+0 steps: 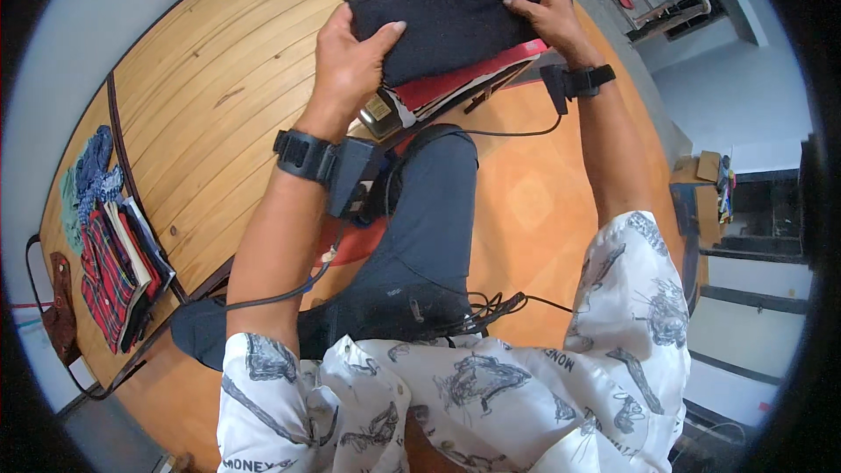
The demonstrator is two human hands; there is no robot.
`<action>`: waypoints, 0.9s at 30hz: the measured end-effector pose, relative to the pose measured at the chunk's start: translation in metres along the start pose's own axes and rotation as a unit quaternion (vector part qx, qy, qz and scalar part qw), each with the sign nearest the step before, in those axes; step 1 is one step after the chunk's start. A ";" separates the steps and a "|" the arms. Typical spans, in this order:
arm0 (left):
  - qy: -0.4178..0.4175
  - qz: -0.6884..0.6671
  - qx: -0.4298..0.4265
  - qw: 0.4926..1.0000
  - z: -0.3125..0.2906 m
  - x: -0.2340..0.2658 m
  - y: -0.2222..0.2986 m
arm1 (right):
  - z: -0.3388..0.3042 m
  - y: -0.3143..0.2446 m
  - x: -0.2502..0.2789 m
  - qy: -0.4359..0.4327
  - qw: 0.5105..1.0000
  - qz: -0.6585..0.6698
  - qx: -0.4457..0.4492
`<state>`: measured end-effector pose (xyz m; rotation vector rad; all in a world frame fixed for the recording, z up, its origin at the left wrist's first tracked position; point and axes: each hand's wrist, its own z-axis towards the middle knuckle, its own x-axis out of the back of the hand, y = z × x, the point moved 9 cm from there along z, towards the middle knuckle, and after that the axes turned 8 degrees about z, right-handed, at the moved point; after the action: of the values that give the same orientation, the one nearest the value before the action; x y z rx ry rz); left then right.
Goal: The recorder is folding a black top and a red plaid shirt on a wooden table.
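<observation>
A folded black garment [447,17] is stretched between my two hands at the top of the view. My left hand [355,57] grips its left edge, thumb on top and the other fingers mostly hidden beneath. At its far right corner, my right hand [556,17] pinches the cloth the same way. Directly under the garment shows a pile of folded red and white cloth [469,79]; whether the garment rests on it I cannot tell. Close below my left wrist sits a dark, shiny object with a pale label [379,114], its kind unclear.
A wooden table [228,61] fills the left. Several folded clothes [118,263] lie at its left end, beside a brown leather-like item [61,298]. Cables [491,311] run from my wrist devices across my lap. Cardboard boxes [705,197] stand far right.
</observation>
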<state>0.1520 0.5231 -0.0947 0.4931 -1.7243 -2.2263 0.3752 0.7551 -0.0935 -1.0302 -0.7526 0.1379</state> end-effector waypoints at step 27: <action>-0.060 0.165 0.128 0.976 -0.027 -0.021 -0.110 | -0.048 0.029 -0.085 0.079 0.911 -0.401 -0.063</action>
<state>0.1815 0.5361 -0.2055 0.1099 -1.9996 -1.8472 0.3484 0.6985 -0.1733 -0.7693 -0.9883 -0.7049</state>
